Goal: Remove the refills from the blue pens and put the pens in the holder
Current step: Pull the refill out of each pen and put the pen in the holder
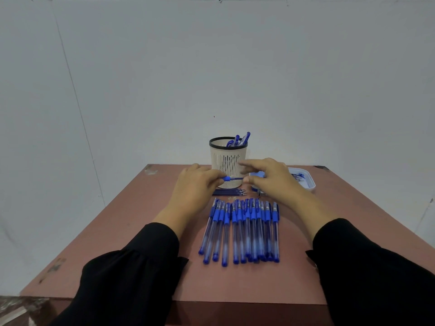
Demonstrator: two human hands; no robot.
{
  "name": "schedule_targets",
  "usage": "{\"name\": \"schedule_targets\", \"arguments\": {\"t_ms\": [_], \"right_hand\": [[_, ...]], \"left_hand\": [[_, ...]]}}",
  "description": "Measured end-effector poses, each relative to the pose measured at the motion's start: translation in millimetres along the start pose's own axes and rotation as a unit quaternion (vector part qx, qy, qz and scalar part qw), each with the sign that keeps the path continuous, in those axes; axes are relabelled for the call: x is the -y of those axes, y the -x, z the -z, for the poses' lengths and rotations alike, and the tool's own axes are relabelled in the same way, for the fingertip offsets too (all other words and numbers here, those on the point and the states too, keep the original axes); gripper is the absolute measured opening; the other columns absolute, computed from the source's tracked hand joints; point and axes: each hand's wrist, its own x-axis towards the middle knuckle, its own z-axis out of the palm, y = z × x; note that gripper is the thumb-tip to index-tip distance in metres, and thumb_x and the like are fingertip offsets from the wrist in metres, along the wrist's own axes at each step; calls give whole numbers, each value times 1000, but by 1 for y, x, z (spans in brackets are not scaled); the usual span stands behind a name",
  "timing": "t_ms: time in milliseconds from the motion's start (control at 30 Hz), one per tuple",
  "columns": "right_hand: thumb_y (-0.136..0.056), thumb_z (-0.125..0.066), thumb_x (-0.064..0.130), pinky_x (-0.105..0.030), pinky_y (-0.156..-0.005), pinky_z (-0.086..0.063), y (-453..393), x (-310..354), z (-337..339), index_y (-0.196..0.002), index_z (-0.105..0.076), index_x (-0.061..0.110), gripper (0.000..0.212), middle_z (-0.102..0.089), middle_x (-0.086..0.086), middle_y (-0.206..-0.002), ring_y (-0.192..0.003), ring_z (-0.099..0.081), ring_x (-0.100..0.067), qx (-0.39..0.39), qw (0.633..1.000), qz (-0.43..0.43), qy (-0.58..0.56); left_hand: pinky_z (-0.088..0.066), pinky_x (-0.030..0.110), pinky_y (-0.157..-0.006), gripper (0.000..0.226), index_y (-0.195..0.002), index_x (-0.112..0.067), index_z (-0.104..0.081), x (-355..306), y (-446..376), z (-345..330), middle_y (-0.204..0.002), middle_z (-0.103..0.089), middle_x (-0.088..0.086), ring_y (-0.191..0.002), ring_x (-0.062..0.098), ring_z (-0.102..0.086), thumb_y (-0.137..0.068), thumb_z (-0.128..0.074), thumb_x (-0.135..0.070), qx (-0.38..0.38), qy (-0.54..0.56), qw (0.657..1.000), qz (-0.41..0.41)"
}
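Black sleeves [131, 274] come in over the near edge of the reddish table [117, 243], and just beyond them a tidy row of capped blue pens [242, 231] lies side by side at the centre, tips toward the far edge, none opened yet. Past the row, a few pulled refills [229, 192] rest flat in a small bundle, with tiny pale bits beside them. Now the action: the left hand [193, 184] pinches a blue pen [231, 178] by its grip end, held level above the refills, and the right hand [268, 177] closes thumb and fingertip on the thin end sticking out toward it, other fingers spread loose. Looks like a refill is being drawn out. Trouble could come here: a crooked pull may bend the thin refill, or a slip could drop it among the waiting pens and scatter the row. Behind stands the slotted white pen holder [227, 161] at the far edge, several blue pens inside, and a small white tray [303, 180] toward the far right corner holds blue bits.
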Motion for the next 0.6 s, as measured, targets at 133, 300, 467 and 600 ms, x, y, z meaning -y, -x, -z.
{"name": "schedule_targets", "arguments": {"t_ms": [133, 300, 467, 600], "right_hand": [[-80, -72, 23, -39, -99, -35, -1, -11, 13, -110, -61, 37, 35, -65, 17, -97, -105, -55, -12, -31, 992, -21, 118], [-85, -67, 30, -43, -99, -37, -1, -12, 14, -77, -64, 37, 11, -65, 18, -85, -92, -56, -8, -40, 994, -22, 98], [-89, -62, 29, -44, -98, -38, -5, -8, 1, -81, -65, 34, 10, -67, 15, -88, -93, -56, -10, -4, 997, 8, 75], [-89, -64, 19, -31, -91, -45, -6, -9, 1, -94, -69, 28, 11, -70, 9, -95, -94, -59, -7, -4, 1000, 2, -9]], "left_hand": [[-29, 28, -75, 26, -115, -30, -65, 3, -1, -1, -107, -68, -9, -83, 9, -36, -96, -49, -34, -25, -1, 1000, 13], [-31, 29, -76, 26, -116, -30, -65, 2, -1, -2, -108, -67, -8, -84, 9, -38, -96, -48, -34, -16, -1, 1000, 11], [-37, 32, -82, 28, -118, -27, -64, -1, -1, -1, -109, -67, -6, -94, 16, -48, -96, -48, -34, -2, 9, 1000, -8], [-40, 35, -82, 26, -116, -26, -65, -1, -1, -3, -107, -68, -5, -94, 18, -51, -96, -50, -32, -10, 25, 999, -17]]}}
